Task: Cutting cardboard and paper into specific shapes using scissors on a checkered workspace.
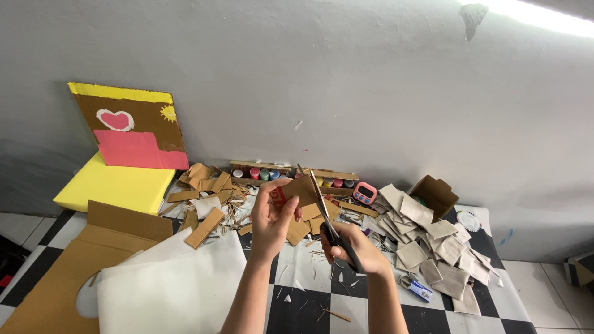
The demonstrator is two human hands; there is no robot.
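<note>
Left hand (pixel 272 216): fingers pinched on cardboard piece (pixel 301 190), held above checkered table (pixel 309 309) centre | Right hand (pixel 356 247): fingers closed through scissors (pixel 325 216) handles, blades biting the piece's right edge | Advice: judged best to keep piece taut, thumb away from blades | Far edge: paint pots (pixel 272 174).

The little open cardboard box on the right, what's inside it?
The open cardboard box sits tipped near the wall behind the pile of grey-beige squares. Only a dark inside and a small green bit at its mouth show; its flaps hide the rest.
</note>
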